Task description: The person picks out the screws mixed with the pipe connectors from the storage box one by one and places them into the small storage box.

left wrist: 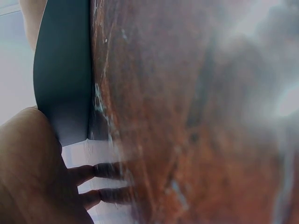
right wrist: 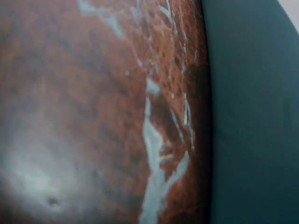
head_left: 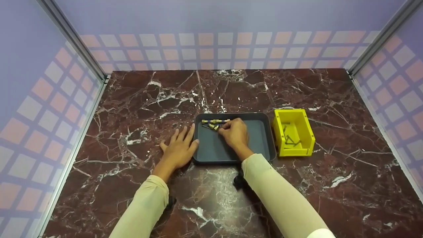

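A dark grey tray (head_left: 211,148) lies on the marble table. Along its far left side are brass fittings (head_left: 214,121), with several smaller brass pieces (head_left: 213,126) just below them. My right hand (head_left: 235,134) reaches into the tray with bent fingers and pinches a small brass piece, mostly hidden by the fingertips. Spread flat on the table, my left hand (head_left: 180,148) has its thumb against the tray's left edge. The left wrist view has the tray wall (left wrist: 65,70) beside the left hand (left wrist: 32,168). Only tray wall (right wrist: 252,116) and table appear in the right wrist view.
A yellow bin (head_left: 294,132) stands close to the tray's right side, with several small metal screw-like pieces (head_left: 290,140) inside. Tiled-pattern panels (head_left: 224,49) enclose the table at the back and both sides. A small black object (head_left: 238,181) shows beside the right sleeve.
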A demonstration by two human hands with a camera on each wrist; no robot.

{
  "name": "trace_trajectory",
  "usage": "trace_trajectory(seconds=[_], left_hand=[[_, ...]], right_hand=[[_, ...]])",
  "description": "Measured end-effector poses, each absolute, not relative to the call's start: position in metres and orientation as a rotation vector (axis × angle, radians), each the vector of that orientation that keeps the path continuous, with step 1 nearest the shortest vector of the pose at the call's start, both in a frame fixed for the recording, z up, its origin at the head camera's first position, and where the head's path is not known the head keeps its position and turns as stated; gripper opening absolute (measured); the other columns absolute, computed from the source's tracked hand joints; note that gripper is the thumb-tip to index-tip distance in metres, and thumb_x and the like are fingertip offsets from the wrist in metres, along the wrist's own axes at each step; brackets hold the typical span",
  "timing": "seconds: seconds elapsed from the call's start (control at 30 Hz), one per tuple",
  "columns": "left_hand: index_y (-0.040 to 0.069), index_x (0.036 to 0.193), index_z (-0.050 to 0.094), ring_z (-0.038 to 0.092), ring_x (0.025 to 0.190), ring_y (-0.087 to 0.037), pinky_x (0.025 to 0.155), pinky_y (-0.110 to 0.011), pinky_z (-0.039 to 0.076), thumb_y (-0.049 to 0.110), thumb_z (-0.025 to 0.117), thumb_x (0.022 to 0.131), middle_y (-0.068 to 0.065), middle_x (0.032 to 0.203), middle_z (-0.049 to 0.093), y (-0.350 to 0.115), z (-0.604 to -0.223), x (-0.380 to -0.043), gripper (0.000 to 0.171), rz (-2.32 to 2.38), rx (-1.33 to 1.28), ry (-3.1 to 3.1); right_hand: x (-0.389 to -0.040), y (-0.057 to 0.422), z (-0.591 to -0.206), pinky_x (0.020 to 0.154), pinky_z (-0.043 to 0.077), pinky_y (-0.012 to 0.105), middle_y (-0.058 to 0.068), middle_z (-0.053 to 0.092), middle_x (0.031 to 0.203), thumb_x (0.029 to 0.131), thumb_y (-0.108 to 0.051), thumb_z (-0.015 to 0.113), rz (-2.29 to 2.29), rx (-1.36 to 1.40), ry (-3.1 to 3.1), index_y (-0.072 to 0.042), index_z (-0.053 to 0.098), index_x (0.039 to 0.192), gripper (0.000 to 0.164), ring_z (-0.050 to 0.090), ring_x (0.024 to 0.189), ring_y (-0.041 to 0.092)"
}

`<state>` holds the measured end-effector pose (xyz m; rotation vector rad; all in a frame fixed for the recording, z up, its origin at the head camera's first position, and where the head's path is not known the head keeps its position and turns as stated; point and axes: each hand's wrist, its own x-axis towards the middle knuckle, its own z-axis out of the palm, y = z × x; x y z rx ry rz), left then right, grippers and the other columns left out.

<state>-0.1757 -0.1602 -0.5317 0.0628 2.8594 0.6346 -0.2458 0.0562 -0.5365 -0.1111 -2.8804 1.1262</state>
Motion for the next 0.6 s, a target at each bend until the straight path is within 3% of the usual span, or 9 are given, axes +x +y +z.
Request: trace_trajectory(seconds=[0.27, 0.6], left_hand=[[0.045, 0.163, 0.0, 0.008, 0.16, -0.035, 0.109, -0.082, 0.003, 0.06, 0.026, 0.106, 0.0, 0.173, 0.014, -0.16, -0.532, -0.175, 0.064, 0.627, 0.065, 2.84], [0.044, 0.164, 0.002, 0.008, 0.16, -0.036, 0.109, -0.083, 0.003, 0.058, 0.028, 0.107, -0.001, 0.173, 0.015, -0.161, -0.532, -0.176, 0.064, 0.633, 0.059, 2.846]], right_hand=[[-0.244, 0.057, -0.536, 0.087, 0.055, 0.038, 0.002, 0.069, 0.103, 0.075, -0.026, 0.084, 1.103, -0.144, -2.9, -0.014, 0.079, 0.074, 0.012, 0.066, 0.1, 0.022], [-0.244, 0.067, -0.527, 0.086, 0.054, 0.038, 0.006, 0.07, 0.097, 0.076, -0.016, 0.077, 1.175, -0.063, -2.799, -0.008, 0.079, 0.072, 0.009, 0.067, 0.095, 0.024]])
